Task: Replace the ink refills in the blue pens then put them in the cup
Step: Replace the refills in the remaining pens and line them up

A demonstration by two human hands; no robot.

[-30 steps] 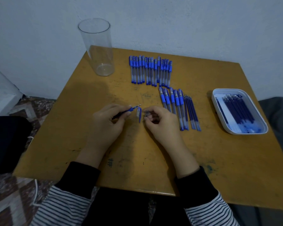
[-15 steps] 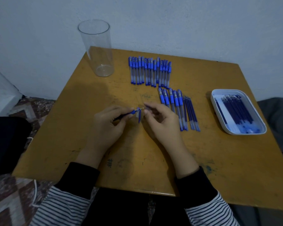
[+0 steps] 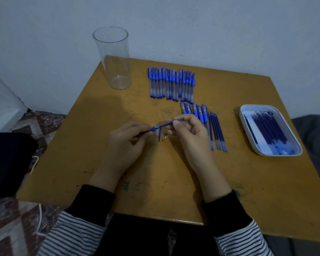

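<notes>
Wooden table (image 3: 248, 191) seen from above, set against a pale wall (image 3: 211, 24), with patterned floor (image 3: 11, 228) at the left. A tall clear cup (image 3: 115, 60) stands upright near the far-left corner. A white tray (image 3: 297, 147) lies near the right edge and holds a bundle of dark blue tray refills (image 3: 266, 130).

A far row of blue pens (image 3: 171, 84) lies side by side at the middle back, caps pointing away. A near group of pens (image 3: 194, 112) lies just in front of it, partly hidden by the right hand. Several loose refills (image 3: 217, 132) lie touching that group on its right.

The left hand (image 3: 126, 143), fingers curled, grips the held pen (image 3: 152, 129), whose blue end points to the right. The right hand (image 3: 188, 133) pinches between thumb and forefinger the far end of a thin blue refill (image 3: 166, 124). The refill spans the gap between the two hands and meets the held pen at its left end. Both hands hover just above the tabletop at its centre.

Beneath the refill lie a pen cap (image 3: 158, 135) and, just beside it, a small brass-coloured piece (image 3: 165, 135).

Bare tabletop runs from the cup to the left hand, so the cup stands well apart from both hands. More bare tabletop lies between the forearms and the near edge, and between the loose refills and the tray.
</notes>
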